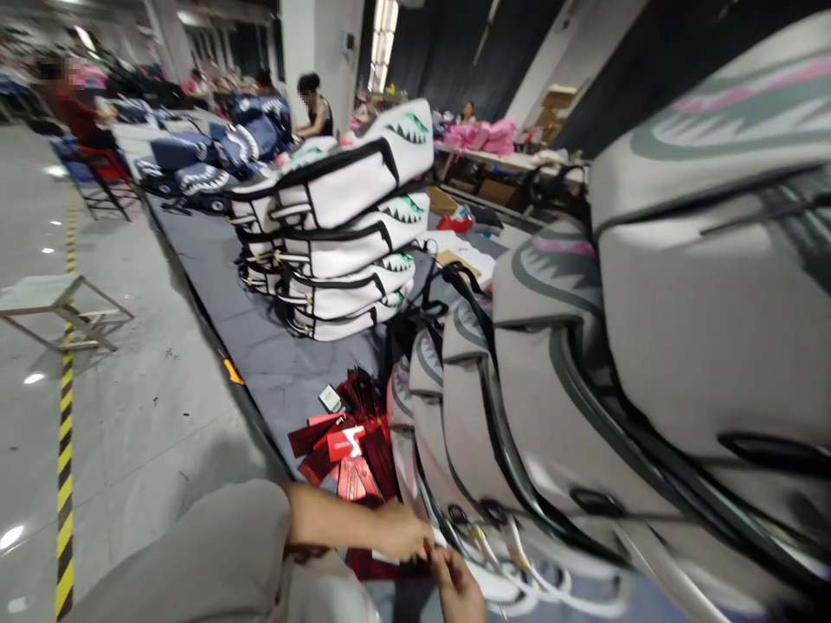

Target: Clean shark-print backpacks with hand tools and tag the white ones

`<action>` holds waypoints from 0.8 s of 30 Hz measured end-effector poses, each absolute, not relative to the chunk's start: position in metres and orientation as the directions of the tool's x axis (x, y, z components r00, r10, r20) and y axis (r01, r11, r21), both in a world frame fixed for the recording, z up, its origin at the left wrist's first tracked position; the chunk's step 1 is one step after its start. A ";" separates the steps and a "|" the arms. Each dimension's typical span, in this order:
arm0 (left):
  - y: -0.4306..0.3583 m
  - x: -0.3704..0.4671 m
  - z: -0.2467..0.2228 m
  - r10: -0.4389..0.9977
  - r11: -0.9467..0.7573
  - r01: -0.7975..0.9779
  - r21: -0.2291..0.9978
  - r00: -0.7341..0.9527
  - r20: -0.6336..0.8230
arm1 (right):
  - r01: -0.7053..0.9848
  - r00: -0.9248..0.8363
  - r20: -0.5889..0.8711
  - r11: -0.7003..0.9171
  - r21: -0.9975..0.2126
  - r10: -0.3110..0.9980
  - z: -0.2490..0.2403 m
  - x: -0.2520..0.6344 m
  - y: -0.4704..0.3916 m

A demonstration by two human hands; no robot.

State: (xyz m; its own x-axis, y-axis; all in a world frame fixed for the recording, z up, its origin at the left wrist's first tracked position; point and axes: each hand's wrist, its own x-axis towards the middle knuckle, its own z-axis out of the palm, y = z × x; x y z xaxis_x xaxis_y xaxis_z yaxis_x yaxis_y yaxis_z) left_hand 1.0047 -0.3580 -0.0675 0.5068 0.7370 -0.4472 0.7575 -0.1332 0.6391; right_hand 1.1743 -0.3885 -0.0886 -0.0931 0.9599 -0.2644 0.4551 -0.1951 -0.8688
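Note:
My left hand (399, 529) reaches in from the left with fingers pinched together. Close against it, my right hand (458, 581) is closed too, thumb and fingers meeting. A small red bit shows between their fingertips; what exactly they pinch is too small to tell. Beneath my left hand is a dark red tag (383, 567), partly covered. Just beyond lies a loose pile of red and black tags (347, 441). To the right, a row of grey backpacks (454, 415) with shark-mouth prints leans together. White straps (538, 588) trail beside my right hand.
White backpacks (351, 260) with green shark prints are stacked farther along the grey table (214, 277). Dark blue bags (208, 160) lie behind them. A stool (55, 298) stands on the floor at left, by a yellow-black stripe (65, 433). Other people sit working at the back.

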 end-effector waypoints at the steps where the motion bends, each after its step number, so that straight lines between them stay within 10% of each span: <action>1: -0.360 1.003 -0.067 0.726 -0.118 0.742 0.659 0.518 -0.453 | 0.441 -0.072 -0.256 -0.200 -0.875 0.964 -0.082 1.171 -0.391; 24: -0.368 0.997 -0.063 0.782 -0.141 0.757 0.638 0.481 -0.397 | 0.340 0.065 -0.264 -0.270 -0.901 0.962 -0.089 1.155 -0.413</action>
State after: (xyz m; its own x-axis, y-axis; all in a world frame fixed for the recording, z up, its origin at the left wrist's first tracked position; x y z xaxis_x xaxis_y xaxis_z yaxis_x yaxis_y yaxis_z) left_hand 0.9966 -0.3677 -0.0628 0.4805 0.7820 -0.3970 0.7571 -0.1414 0.6378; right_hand 1.1548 -0.4126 -0.0893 0.0652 0.9624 -0.2636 0.3405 -0.2698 -0.9007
